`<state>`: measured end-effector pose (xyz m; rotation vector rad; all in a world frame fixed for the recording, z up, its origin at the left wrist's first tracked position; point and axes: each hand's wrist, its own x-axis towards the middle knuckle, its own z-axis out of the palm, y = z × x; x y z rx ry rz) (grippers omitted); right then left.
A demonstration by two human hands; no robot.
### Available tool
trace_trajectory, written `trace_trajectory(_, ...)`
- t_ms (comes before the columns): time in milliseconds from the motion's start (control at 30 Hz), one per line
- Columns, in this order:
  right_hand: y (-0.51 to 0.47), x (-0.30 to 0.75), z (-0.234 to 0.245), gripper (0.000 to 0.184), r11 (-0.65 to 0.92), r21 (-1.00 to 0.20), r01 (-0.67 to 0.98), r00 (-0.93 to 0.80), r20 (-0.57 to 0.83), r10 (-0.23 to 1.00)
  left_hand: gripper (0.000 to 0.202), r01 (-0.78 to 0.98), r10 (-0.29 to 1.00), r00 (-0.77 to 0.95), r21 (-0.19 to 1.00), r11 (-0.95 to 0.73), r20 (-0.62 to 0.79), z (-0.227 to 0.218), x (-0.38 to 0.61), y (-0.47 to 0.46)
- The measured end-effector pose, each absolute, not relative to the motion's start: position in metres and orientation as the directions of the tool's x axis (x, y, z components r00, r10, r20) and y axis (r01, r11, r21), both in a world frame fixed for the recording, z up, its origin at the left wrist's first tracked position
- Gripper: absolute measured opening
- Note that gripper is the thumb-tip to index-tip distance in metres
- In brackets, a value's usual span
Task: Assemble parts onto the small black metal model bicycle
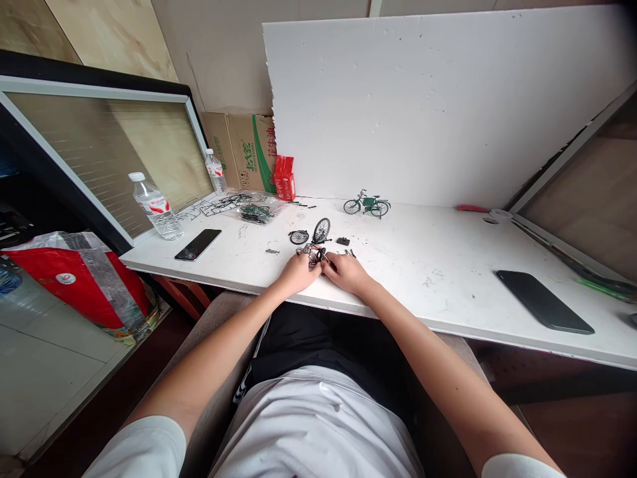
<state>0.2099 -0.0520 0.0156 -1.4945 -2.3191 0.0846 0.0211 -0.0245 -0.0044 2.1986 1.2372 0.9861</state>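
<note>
Close to the table's front edge, my left hand [300, 271] and my right hand [347, 271] meet around a small black model bicycle [318, 251]. One spoked wheel of it stands up beyond my fingers. My left fingers are closed on its frame from the left. The fingers of my right hand pinch at its right side, partly covering it; a small dark part seems to be there. A loose black wheel [299, 237] lies just beyond my left hand. To the right of the model is a small flat black piece [343, 241].
A green model bicycle [367, 204] stands at the back. Plastic bags of parts [259, 209], black part frames [226, 204], a water bottle [156, 207] and a phone [198, 245] are to the left. Another phone [544, 301] lies right. A white board [423, 106] rises behind.
</note>
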Motion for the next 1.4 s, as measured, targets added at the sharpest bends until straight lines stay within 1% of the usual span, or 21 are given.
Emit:
trace_trajectory(200, -0.052, 0.21, 0.015, 0.031, 0.427, -0.25, 0.869, -0.359, 0.274, 0.892, 0.043, 0.553, 0.85, 0.36, 0.646, -0.526, 0.384, -0.005, 0.021, -0.024)
trace_trajectory(367, -0.051, 0.21, 0.015, 0.032, 0.427, -0.248, 0.87, -0.361, 0.27, 0.892, 0.037, 0.592, 0.857, 0.349, 0.619, -0.516, 0.38, -0.006, 0.022, -0.025)
trace_trajectory(600, -0.05, 0.211, 0.012, 0.031, 0.435, -0.242, 0.867, -0.369, 0.276, 0.888, 0.042, 0.57, 0.857, 0.349, 0.64, -0.515, 0.378, -0.011, 0.021, -0.022)
trace_trajectory(733, -0.05, 0.212, 0.014, 0.036, 0.432, -0.253, 0.866, -0.366, 0.27, 0.891, 0.039, 0.555, 0.862, 0.343, 0.66, -0.506, 0.373, -0.009, 0.021, -0.022)
trace_trajectory(833, -0.051, 0.213, 0.014, 0.039, 0.442, -0.28, 0.852, -0.372, 0.269, 0.888, 0.032, 0.535, 0.864, 0.338, 0.68, -0.502, 0.372, -0.006, 0.022, -0.024)
trace_trajectory(1000, -0.051, 0.214, 0.014, 0.04, 0.459, -0.319, 0.829, -0.379, 0.282, 0.881, 0.025, 0.526, 0.88, 0.297, 0.706, -0.475, 0.371, -0.003, 0.023, -0.027)
trace_trajectory(1133, -0.053, 0.214, 0.015, 0.041, 0.46, -0.397, 0.794, -0.345, 0.329, 0.879, 0.022, 0.495, 0.894, 0.253, 0.744, -0.448, 0.37, -0.001, 0.024, -0.027)
trace_trajectory(1233, -0.053, 0.215, 0.016, 0.033, 0.455, -0.453, 0.767, -0.299, 0.375, 0.877, 0.022, 0.447, 0.899, 0.232, 0.78, -0.438, 0.372, -0.001, 0.024, -0.024)
trace_trajectory(1300, -0.052, 0.215, 0.016, 0.029, 0.44, -0.473, 0.763, -0.256, 0.404, 0.878, 0.022, 0.407, 0.907, 0.218, 0.811, -0.42, 0.36, -0.003, 0.023, -0.021)
trace_trajectory(1400, -0.051, 0.215, 0.017, 0.032, 0.441, -0.476, 0.76, -0.196, 0.48, 0.855, 0.022, 0.326, 0.93, 0.19, 0.873, -0.363, 0.316, -0.006, 0.021, -0.016)
